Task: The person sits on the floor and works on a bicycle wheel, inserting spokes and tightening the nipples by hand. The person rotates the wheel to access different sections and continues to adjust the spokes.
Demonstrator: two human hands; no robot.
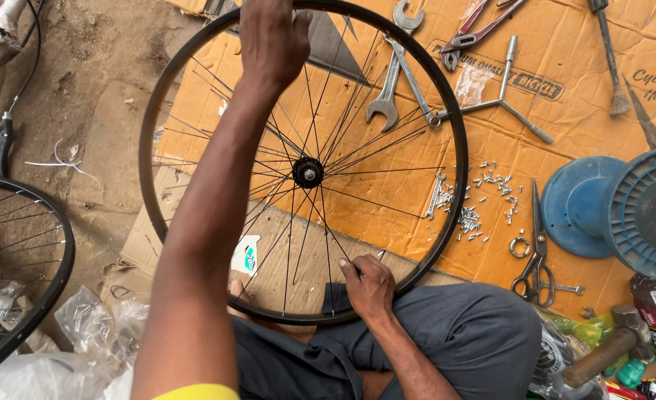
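Two bare hands work on a black bicycle wheel (152,141) that stands on the person's lap, its hub (308,173) roughly at the middle of the view. The left hand (272,41) reaches across to the far side of the rim, fingers curled over it in a closed grip. The right hand (369,285) sits at the near side of the rim, just above the grey trouser leg (476,333), its fingers pinched narrowly on a spoke (328,226) close to where it meets the rim.

Under the wheel lies flattened orange cardboard (565,126) spread on the dirt floor (83,89). On the cardboard, seen partly through the spokes, lie two spanners (395,74) crossing one another. Just beside them is a three-armed socket wrench (502,100), and red-handled pliers (476,30) lie near the top edge. A scatter of small silver spoke nipples (476,204) lies to the right of the rim, with scissors (538,252) just beyond them. A blue plastic reel (624,207) rests at the right edge, and a hammer (610,344) lies below it. At the far left, part of a second wheel (46,274) shows beside crumpled clear plastic bags (83,318).
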